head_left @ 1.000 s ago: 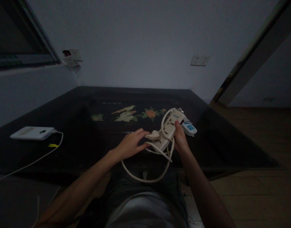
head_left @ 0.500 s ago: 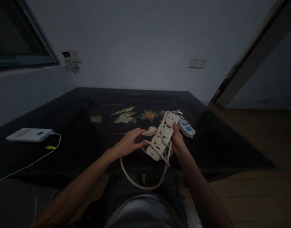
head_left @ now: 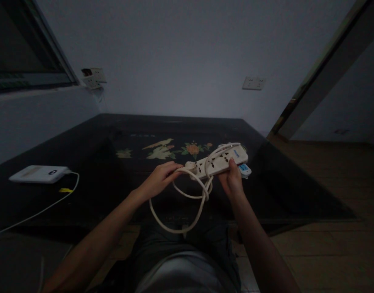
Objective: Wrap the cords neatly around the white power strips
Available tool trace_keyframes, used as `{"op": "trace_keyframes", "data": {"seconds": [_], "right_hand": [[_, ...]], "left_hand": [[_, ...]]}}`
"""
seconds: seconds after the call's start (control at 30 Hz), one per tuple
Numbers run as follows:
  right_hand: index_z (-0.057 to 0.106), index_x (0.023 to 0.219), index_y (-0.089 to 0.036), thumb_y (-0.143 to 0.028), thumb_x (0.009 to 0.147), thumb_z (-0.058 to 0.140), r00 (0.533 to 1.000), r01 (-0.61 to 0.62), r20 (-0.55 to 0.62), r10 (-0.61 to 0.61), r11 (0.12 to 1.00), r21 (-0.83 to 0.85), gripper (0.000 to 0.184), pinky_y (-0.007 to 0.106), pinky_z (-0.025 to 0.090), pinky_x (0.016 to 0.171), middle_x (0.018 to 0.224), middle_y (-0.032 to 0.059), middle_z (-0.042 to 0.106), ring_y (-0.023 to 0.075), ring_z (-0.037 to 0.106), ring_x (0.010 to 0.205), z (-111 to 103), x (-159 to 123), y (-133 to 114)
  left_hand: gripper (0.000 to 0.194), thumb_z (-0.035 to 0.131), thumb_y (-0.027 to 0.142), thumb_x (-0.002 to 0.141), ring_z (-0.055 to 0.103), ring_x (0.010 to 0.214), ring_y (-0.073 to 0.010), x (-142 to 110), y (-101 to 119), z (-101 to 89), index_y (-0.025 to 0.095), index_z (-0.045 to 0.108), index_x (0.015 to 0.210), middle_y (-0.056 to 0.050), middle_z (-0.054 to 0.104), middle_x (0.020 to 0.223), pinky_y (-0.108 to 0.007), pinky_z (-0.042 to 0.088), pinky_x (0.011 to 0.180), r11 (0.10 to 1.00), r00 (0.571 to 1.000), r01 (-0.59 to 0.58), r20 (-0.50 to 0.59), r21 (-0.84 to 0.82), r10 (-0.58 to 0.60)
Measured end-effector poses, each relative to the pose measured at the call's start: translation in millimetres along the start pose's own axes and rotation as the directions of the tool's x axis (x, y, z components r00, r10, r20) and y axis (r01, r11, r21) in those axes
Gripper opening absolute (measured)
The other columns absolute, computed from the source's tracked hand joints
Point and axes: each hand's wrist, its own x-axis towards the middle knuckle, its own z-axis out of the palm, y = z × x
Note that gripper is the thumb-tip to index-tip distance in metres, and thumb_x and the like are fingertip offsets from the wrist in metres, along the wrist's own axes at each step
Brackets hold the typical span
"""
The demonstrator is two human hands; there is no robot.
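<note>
A white power strip with a row of sockets is tilted in front of me, its labelled end to the right. My right hand grips that end from below, thumb on top. My left hand is closed on the white power cord near its plug, which is close to the strip's left end. Loops of the cord cross the strip and hang below it. Partly hidden behind the strip, a smaller white-and-blue power strip lies on the table.
The dark table bears a bird-and-flower picture. At its left lies a white power bank with a cable and yellow tag. Wall sockets are at the right, more sockets at the left.
The power strip has turned from steep to nearly level, its labelled end swinging right over the smaller strip. My left hand has the plug closer to the strip's left end; the cord loops shifted.
</note>
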Motion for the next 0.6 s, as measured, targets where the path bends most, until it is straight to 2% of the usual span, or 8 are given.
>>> {"op": "trace_keyframes", "data": {"seconds": [0.07,0.17,0.43,0.6], "right_hand": [[0.057,0.119,-0.024,-0.04,0.075,0.067,1.0,0.027,-0.014,-0.027,0.999,0.023,0.048,0.047,0.034,0.109,0.127,0.0043,0.062,0.0219,0.056,0.12,0,0,-1],[0.059,0.117,-0.023,-0.046,0.076,0.065,1.0,0.006,-0.024,-0.005,0.999,0.042,0.048,0.048,0.03,0.111,0.128,0.0055,0.061,0.0228,0.055,0.121,1,0,-3],[0.059,0.118,-0.023,-0.057,0.073,0.066,0.999,0.023,-0.037,-0.021,0.998,0.059,0.057,0.05,0.031,0.111,0.13,0.0069,0.06,0.0246,0.053,0.122,10,-5,-15],[0.06,0.117,-0.024,-0.058,0.069,0.07,0.995,0.058,-0.087,-0.053,0.996,0.066,0.06,0.05,0.031,0.111,0.127,0.0068,0.062,0.0249,0.055,0.12,13,-6,-20]], "left_hand": [[0.032,0.043,0.037,0.094,0.059,0.084,-0.0172,0,0,-2.2,0.019,0.064,0.108,-0.005,0.064,0.093,-0.028,0.044,0.076,1.0,1.0,-0.001,-0.017,-0.001,0.001],[0.03,0.045,0.037,0.092,0.059,0.083,-0.0166,-1,0,-4.3,0.02,0.065,0.107,-0.005,0.064,0.092,-0.027,0.044,0.075,1.0,0.999,0.012,-0.037,-0.016,-0.012],[0.025,0.054,0.036,0.086,0.055,0.072,-0.0149,-1,0,-4.9,0.017,0.065,0.098,-0.003,0.064,0.087,-0.025,0.042,0.065,0.986,0.99,0.09,-0.1,-0.138,-0.104],[0.028,0.061,0.04,0.08,0.046,0.064,-0.0125,-3,-4,-1.0,0.017,0.064,0.095,0.002,0.053,0.071,-0.023,0.036,0.06,0.973,0.984,0.14,-0.088,-0.182,-0.158]]}}
